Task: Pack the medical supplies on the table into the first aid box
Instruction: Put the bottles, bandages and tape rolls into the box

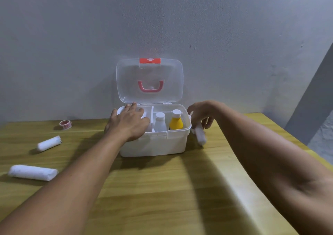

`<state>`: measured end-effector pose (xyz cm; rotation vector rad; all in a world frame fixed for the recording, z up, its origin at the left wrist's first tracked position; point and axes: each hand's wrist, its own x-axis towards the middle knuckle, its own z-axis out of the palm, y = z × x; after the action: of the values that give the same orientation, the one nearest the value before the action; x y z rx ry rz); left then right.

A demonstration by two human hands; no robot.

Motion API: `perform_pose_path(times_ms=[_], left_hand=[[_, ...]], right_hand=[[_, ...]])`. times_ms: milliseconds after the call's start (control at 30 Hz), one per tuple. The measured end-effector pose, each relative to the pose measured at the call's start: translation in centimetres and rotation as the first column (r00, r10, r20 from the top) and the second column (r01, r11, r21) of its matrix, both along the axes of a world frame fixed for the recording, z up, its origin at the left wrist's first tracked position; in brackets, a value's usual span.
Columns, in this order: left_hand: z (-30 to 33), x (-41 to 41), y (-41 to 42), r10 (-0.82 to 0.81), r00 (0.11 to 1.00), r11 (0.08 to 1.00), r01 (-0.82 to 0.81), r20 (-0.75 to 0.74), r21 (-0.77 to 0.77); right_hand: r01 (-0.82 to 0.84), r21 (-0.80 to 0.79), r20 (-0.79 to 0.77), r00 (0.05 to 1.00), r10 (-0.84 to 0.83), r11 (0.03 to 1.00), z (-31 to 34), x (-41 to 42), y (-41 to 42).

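The left hand (128, 122) lies spread, palm down, over the first aid box's (155, 142) left compartment, hiding its contents. The right hand (201, 115), just right of the box, loosely pinches a blurred bandage roll (200, 135); the table edge (252, 162) runs close beneath that arm.

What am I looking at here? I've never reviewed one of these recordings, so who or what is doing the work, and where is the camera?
There is no machine: a person packs with bare hands, filmed by one wide-angle camera worn on the head. The left hand rests in the open first aid box, over its left compartment. A white bottle and a yellow bottle stand inside. The right hand reaches a blurred white roll beside the box; the grip is unclear. On the wooden table lie two bandage rolls and a tape roll.
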<state>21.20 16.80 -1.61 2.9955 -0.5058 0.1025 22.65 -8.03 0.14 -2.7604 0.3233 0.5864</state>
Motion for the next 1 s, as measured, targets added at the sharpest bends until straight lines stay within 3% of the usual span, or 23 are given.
perform_pose_path(times_ms=[133,333,500,600,700,833,1000], left_hand=[[0.1,0.0,-0.1,0.004,1.000,1.000,-0.004,-0.003,0.003],[0.2,-0.3,-0.2,0.009,1.000,1.000,-0.009,-0.007,0.008],[0.3,-0.5,-0.1,0.009,1.000,1.000,-0.009,-0.008,0.010],[0.3,-0.5,-0.1,0.009,1.000,1.000,-0.009,-0.007,0.007],[0.2,-0.3,-0.1,0.005,1.000,1.000,-0.005,0.000,0.010],[0.1,-0.3,-0.1,0.004,1.000,1.000,-0.004,0.000,0.009],[0.2,-0.4,-0.2,0.008,1.000,1.000,-0.008,0.000,0.009]], right_hand=[[-0.026,-0.029,-0.082,0.996,0.024,0.999,1.7,-1.7,-1.5],[0.010,-0.018,0.027,1.000,-0.010,1.000,2.4,-2.8,-2.1],[-0.037,-0.155,-0.051,0.998,0.030,0.987,0.2,-3.5,-0.4],[0.012,-0.068,-0.008,1.000,-0.012,0.998,0.3,-4.4,-0.3],[0.039,0.013,0.166,0.985,-0.041,0.999,2.0,-5.7,-0.7],[0.004,0.088,0.490,0.870,-0.047,0.996,6.1,-8.0,-0.9],[-0.254,0.210,0.739,0.673,0.016,0.944,10.6,-11.0,1.5]])
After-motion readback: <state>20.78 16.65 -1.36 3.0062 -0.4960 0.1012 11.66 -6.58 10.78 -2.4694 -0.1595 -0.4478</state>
